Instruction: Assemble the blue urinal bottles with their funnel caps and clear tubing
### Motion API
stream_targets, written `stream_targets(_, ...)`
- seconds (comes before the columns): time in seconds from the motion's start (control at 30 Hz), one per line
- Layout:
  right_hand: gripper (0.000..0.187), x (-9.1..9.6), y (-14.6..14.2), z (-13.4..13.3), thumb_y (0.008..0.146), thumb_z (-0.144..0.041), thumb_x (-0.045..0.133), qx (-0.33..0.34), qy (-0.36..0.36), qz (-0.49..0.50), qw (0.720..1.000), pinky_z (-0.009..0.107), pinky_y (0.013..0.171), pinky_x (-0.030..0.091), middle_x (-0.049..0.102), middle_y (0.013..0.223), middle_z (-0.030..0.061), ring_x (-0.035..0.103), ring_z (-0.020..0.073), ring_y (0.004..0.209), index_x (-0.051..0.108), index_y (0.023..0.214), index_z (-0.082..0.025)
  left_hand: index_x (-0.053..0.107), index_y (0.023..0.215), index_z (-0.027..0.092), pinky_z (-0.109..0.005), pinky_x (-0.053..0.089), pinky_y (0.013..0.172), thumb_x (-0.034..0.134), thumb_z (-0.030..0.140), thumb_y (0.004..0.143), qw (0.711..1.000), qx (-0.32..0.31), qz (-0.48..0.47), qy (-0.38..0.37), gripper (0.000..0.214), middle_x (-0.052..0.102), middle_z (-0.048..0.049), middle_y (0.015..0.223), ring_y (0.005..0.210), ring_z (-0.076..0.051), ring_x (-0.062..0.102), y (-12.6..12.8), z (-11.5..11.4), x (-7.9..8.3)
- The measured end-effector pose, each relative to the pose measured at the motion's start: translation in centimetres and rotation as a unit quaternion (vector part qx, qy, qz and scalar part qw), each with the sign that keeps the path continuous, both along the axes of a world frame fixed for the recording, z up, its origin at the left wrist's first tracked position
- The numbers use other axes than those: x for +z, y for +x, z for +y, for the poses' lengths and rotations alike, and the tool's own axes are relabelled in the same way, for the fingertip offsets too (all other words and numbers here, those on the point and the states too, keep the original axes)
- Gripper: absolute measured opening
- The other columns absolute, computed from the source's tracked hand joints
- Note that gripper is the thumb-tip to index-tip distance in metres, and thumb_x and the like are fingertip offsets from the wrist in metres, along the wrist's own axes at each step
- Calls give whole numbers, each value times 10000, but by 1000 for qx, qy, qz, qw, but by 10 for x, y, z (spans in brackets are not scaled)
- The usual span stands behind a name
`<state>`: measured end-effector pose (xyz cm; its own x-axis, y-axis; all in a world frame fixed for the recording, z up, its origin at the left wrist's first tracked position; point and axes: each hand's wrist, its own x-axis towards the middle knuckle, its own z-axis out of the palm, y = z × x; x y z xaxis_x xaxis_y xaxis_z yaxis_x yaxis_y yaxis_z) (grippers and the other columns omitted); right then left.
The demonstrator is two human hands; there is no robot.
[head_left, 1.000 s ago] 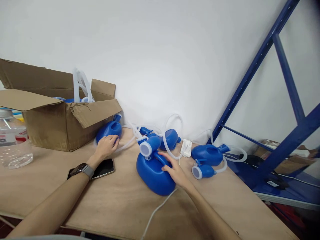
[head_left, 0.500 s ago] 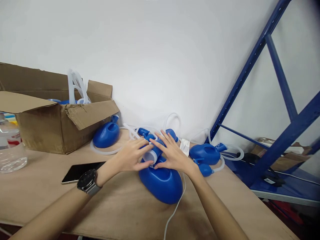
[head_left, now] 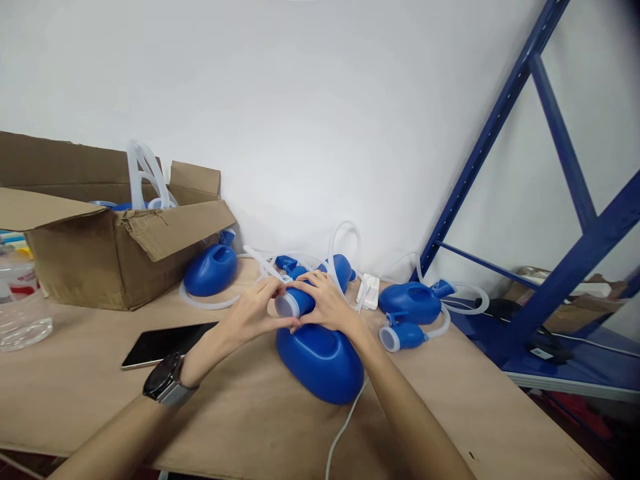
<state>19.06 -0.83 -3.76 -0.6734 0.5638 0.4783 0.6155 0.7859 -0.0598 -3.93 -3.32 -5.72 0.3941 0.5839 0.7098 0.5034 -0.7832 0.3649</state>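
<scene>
A small blue funnel cup [head_left: 305, 303] with a translucent white rim lies on its side, its rim turned toward me. My right hand [head_left: 327, 300] curls over it, thumb underneath. From the left, my left hand [head_left: 257, 310] pinches near the rim, thumb and bent forefinger around it; its fingertips are partly hidden. Just below both hands lies a blue plastic urinal bottle [head_left: 323, 367] with a moulded hollow on top. A dark watch [head_left: 165, 380] is on my left wrist. Behind the hands are clear tubing [head_left: 345, 230] and another blue urinal piece [head_left: 341, 270].
To the left stand an open cardboard box [head_left: 75, 260] holding tubes, a clear plastic bottle [head_left: 23, 300] and a phone [head_left: 165, 343]. More blue urinals [head_left: 210, 270] lie beside the box and at right. A white adapter [head_left: 369, 291], white cable [head_left: 345, 427] and blue shelf frame [head_left: 485, 140] are near.
Both hands have closed in around the funnel cup from a spread position. My right hand's fingers have curled over it. The view has shifted slightly.
</scene>
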Motion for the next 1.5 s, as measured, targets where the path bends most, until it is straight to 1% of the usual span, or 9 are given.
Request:
stream_targets(0.13, 806, 0, -1, 3, 709, -608, 864, -6, 14, -8, 1000, 503, 1071, 387, 633, 1314, 103, 544, 320, 1216, 621, 1394, -259, 558, 1029, 228, -368, 522, 788, 819, 537, 711, 999, -13, 20, -25, 515, 657, -51, 982, 881, -244, 640, 5, 3, 7)
stream_targets(0.23, 750, 0, -3, 8, 698, -628, 858, -9, 25, -10, 1000, 491, 1028, 417, 660, 1215, 105, 575, 315, 1128, 676, 1311, -236, 479, 887, 235, -313, 459, 674, 796, 456, 672, 999, -8, 18, -42, 443, 582, 6, 871, 745, -185, 560, 11, 7, 13)
stream_targets(0.33, 712, 1, -7, 12, 702, -645, 846, -5, 31, -4, 1000, 463, 985, 452, 658, 1138, 111, 594, 299, 1053, 709, 1245, -204, 399, 803, 242, -284, 393, 638, 772, 397, 627, 998, -10, 11, -55, 441, 483, 49, 776, 692, -153, 473, 16, 15, 15)
stream_targets(0.57, 798, 5, -12, 9, 610, -647, 901, -25, 34, -8, 999, 402, 901, 481, 646, 1129, 96, 585, 282, 1029, 714, 1258, -219, 353, 800, 245, -285, 374, 652, 780, 418, 601, 995, 10, -27, -92, 502, 455, 53, 785, 726, -154, 453, 17, 20, 8)
stream_targets(0.8, 671, 6, -13, 10, 692, -596, 861, -38, 50, -31, 998, 395, 866, 477, 649, 1120, 102, 580, 285, 1026, 724, 1222, -208, 394, 820, 236, -289, 397, 633, 810, 417, 601, 993, 39, -89, -74, 504, 451, 44, 789, 709, -151, 462, 19, 13, -1)
stream_targets(0.93, 706, 3, -13, 13, 697, -623, 850, -36, 54, -15, 998, 385, 825, 481, 651, 1111, 101, 593, 287, 1028, 713, 1256, -214, 453, 866, 221, -297, 454, 661, 833, 433, 639, 989, 40, -127, -67, 491, 517, 11, 856, 777, -172, 519, 20, 13, -6)
stream_targets(1.13, 741, 1, -13, 11, 691, -697, 830, -31, 59, 12, 998, 394, 861, 488, 651, 1085, 103, 611, 283, 1017, 719, 1232, -203, 603, 1113, 195, -370, 576, 808, 874, 463, 660, 981, -42, -137, -128, 592, 648, -91, 1126, 1038, -263, 633, 9, 17, -9)
stream_targets(1.33, 742, 2, -14, 8, 673, -706, 837, -33, 51, 6, 998, 382, 856, 467, 673, 1155, 100, 646, 262, 960, 716, 1203, -200, 599, 895, 190, -337, 590, 733, 942, 506, 567, 982, -50, -137, -119, 570, 621, -27, 929, 866, -203, 622, -4, 19, -3)
stream_targets(1.5, 842, 3, -16, 8, 559, -738, 878, -41, 58, -15, 997, 376, 842, 455, 656, 1096, 92, 634, 267, 945, 721, 1193, -206, 531, 857, 193, -308, 566, 719, 969, 472, 524, 974, -98, -142, -149, 616, 550, 8, 896, 815, -158, 555, -6, 24, -3)
